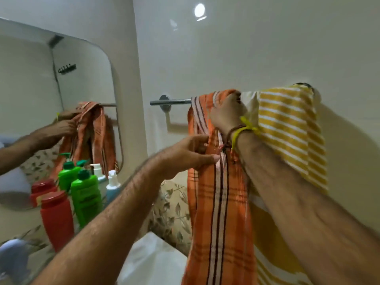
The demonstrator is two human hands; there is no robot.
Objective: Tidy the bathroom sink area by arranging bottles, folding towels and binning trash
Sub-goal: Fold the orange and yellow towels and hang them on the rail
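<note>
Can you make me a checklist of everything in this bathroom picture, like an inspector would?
Surface: floral-patterned counter below the rail.
Job's things: orange striped towel bunched over the chrome towel rail; yellow striped towel hangs beside it; red bottle, green pump bottle and blue pump bottle stand by the mirror.
Clutter: nothing seen.
Grippers: left hand pinches the orange towel; right hand grips it at the rail.
Cables: nothing seen.
Surroundings: white tiled wall.

We find no readable text — the label on the green bottle [86, 199] is blurred beyond reading.
</note>
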